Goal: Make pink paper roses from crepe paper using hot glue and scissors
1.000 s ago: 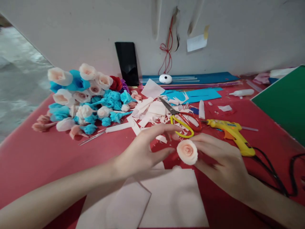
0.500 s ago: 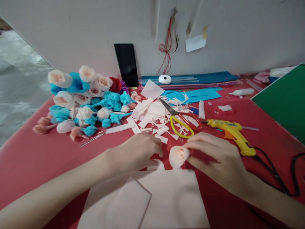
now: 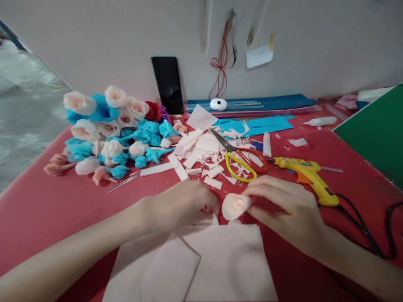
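A pale peach paper flower [image 3: 234, 206] with a rolled centre is pinched at its right side between the fingers of my right hand [image 3: 285, 212]. My left hand [image 3: 185, 203] is closed, its fingertips curled down onto a pale paper petal [image 3: 206, 220] that shows partly below them. Another small petal [image 3: 234, 222] lies under the flower, by the top edge of the pale paper sheets [image 3: 233, 260] in front of me. A folded piece [image 3: 171, 268] rests on those sheets. The fingertips of my left hand are partly hidden.
Scissors [image 3: 241, 163] lie on pale paper scraps [image 3: 204, 147] beyond my hands. A yellow glue gun [image 3: 307, 174] with a black cord is at the right. Finished paper flowers [image 3: 126, 130] are heaped at the left. A black phone [image 3: 168, 86] leans against the wall.
My left hand has moved slightly right and down over the petal, covering more of it. The flower in my right hand has tilted and shifted slightly left.
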A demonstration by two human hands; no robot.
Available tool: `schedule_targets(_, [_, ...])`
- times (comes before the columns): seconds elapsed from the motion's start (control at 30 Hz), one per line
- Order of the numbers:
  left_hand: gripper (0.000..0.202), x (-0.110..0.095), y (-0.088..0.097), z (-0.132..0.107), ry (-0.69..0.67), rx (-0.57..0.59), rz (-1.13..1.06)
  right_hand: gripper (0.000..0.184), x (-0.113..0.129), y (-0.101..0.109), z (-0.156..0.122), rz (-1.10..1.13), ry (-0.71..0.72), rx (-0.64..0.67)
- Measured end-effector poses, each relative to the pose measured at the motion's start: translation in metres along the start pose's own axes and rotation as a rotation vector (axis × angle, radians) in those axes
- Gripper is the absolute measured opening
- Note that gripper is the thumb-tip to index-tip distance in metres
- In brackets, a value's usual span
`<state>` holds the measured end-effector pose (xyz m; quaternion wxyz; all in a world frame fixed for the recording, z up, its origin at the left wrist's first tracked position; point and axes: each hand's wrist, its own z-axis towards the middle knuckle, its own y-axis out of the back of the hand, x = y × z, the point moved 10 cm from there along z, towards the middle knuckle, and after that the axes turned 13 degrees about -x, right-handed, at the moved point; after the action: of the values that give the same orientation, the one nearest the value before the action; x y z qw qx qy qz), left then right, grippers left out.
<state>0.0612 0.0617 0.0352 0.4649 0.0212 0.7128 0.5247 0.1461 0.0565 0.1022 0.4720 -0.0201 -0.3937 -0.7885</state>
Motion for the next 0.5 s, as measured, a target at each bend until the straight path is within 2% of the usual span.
schedule_targets(0.1, [0.024,0.002,-0.003,-0.001,0.016,0.039,-0.001,0.004,-0.001,-0.001,0.001,0.012,-0.011,0.006])
schedule_targets(0.3, [0.023,0.001,-0.004,-0.003,-0.004,0.038,0.018,0.007,-0.002,-0.002,0.001,0.018,-0.036,0.027])
schedule_targets(0.5, [0.025,-0.012,-0.001,-0.005,-0.112,0.063,-0.130,0.006,-0.002,-0.003,0.001,0.028,-0.035,0.028])
